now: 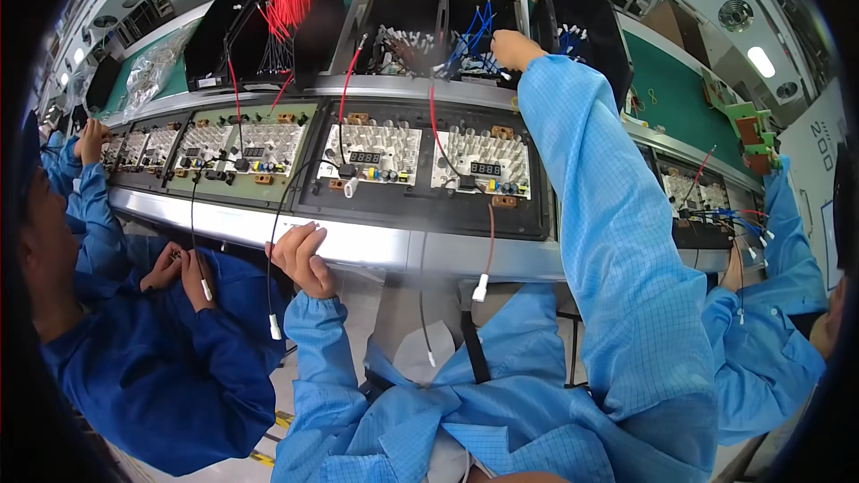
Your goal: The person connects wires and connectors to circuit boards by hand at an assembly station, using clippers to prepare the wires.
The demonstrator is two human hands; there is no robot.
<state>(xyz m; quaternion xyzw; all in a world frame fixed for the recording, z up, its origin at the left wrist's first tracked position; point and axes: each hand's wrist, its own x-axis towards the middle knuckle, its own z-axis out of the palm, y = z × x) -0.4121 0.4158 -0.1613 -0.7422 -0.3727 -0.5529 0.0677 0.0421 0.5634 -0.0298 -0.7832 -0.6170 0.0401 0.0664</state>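
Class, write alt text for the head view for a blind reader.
A person's right hand reaches to a black bin holding blue wires; the curled left hand is by a metal rail near white circuit boards. Co-workers are on both sides.

Wide fisheye view from the wearer's head, tilted down and forward.
It looks from just above the wearer's blue jacket point(429, 425) at the near side, over the left hand point(302, 258) and circuit boards point(483, 161) at close range, out to the right hand point(514, 50) and black bins point(592, 18) on the far side; its wide span also takes in seated neighbours, one left point(170, 367), one right point(769, 349).
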